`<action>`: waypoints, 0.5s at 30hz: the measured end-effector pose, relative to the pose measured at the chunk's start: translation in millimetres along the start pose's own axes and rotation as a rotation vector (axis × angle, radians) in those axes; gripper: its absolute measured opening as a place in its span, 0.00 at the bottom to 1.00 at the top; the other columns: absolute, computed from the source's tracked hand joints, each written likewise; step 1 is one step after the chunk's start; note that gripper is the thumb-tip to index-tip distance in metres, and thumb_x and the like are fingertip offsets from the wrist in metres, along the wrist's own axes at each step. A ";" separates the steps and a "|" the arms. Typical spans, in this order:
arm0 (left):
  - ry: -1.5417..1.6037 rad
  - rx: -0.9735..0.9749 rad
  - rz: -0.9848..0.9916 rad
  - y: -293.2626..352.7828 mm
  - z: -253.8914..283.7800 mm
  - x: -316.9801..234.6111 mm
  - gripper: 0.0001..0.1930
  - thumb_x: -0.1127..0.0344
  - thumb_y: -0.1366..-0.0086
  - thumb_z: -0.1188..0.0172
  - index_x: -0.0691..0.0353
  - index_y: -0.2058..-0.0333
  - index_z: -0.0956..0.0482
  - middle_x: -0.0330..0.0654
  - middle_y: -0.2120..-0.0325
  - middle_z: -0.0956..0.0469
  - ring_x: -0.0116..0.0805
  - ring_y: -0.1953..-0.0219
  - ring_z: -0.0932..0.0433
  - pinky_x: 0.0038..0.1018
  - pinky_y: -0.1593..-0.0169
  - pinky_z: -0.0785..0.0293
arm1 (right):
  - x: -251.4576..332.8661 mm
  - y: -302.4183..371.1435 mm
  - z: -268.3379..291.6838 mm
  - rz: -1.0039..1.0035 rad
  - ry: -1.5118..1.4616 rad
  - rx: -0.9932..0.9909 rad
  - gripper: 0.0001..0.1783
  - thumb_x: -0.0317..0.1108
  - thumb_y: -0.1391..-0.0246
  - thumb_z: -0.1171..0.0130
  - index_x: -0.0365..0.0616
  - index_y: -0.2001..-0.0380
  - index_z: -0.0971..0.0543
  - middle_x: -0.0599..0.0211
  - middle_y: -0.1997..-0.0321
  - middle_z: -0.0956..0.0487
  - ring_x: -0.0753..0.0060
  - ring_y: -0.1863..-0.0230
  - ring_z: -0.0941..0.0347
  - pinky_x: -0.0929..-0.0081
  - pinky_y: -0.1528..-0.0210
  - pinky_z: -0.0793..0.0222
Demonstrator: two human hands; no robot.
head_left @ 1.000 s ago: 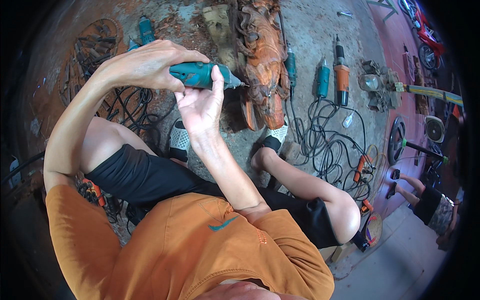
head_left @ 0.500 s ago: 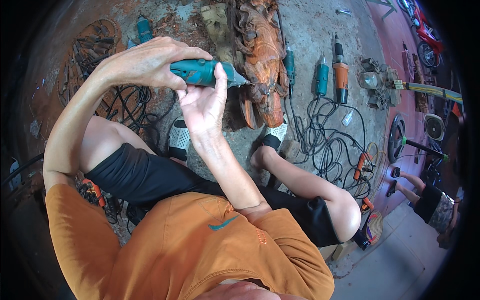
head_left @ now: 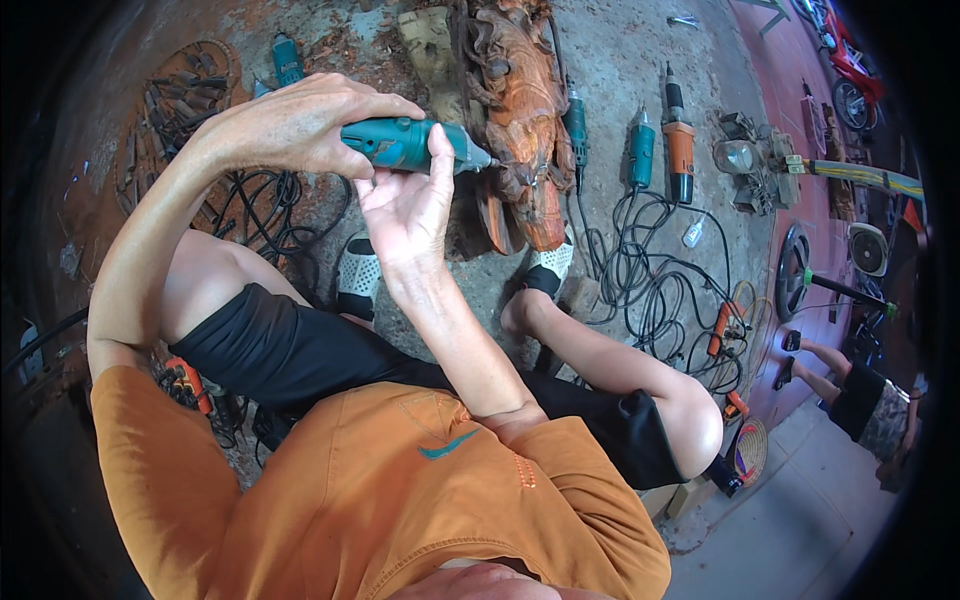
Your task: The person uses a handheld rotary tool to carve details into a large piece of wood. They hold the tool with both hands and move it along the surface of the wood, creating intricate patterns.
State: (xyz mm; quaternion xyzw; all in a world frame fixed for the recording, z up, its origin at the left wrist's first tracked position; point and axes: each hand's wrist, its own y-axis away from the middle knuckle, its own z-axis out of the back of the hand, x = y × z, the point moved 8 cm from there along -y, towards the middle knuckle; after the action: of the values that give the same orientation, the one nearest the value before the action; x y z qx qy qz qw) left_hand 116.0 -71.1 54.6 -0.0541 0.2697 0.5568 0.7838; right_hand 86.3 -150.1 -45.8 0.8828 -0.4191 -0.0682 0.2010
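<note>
My left hand is closed round the rear of a teal die grinder, gripping it from above. Under its front half my right hand is palm up, with the thumb pressed along the near end of the body. The grinder lies almost level, its grey nose pointing right. Its tip meets the side of a reddish-brown wood carving near the lower end; whether it touches cannot be made out. The carving rests lengthwise on the floor beyond my feet.
More grinders stand right of the carving: a slim teal one, another teal one and an orange one. Tangled black cords lie below them. Left are many chisels or bits. A person is at far right.
The carving and the tools on the floor appear shifted very slightly in the picture. Both hands keep the same grip on the die grinder.
</note>
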 end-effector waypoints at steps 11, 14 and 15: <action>0.025 -0.048 -0.040 2.3 3.7 -4.0 0.37 0.63 0.58 0.31 0.58 0.44 0.26 0.49 0.59 0.18 0.48 0.58 0.21 0.42 0.49 0.25 | -1.0 -1.1 -0.1 -0.005 0.014 0.002 0.30 0.53 0.42 0.41 0.45 0.45 0.33 0.65 0.46 0.28 0.66 0.43 0.31 0.62 0.40 0.33; -0.001 -0.063 -0.061 4.1 4.4 -6.7 0.36 0.63 0.57 0.31 0.58 0.44 0.26 0.49 0.59 0.18 0.48 0.58 0.21 0.41 0.49 0.25 | -1.7 1.5 -1.1 -0.004 0.015 0.004 0.30 0.53 0.42 0.41 0.45 0.45 0.33 0.65 0.46 0.28 0.66 0.43 0.31 0.62 0.40 0.33; -0.015 -0.072 -0.073 4.7 5.3 -8.3 0.36 0.63 0.57 0.31 0.58 0.44 0.26 0.49 0.59 0.18 0.48 0.57 0.21 0.41 0.48 0.25 | -2.4 2.3 -1.3 -0.004 0.014 0.004 0.30 0.53 0.42 0.41 0.45 0.45 0.33 0.65 0.46 0.28 0.66 0.43 0.31 0.62 0.40 0.33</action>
State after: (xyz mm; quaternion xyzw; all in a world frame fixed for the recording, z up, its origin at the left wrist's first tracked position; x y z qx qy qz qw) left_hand 111.7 -74.4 64.1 -0.0881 0.2412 0.5375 0.8032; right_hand 83.5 -149.1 -43.8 0.8845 -0.4161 -0.0617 0.2019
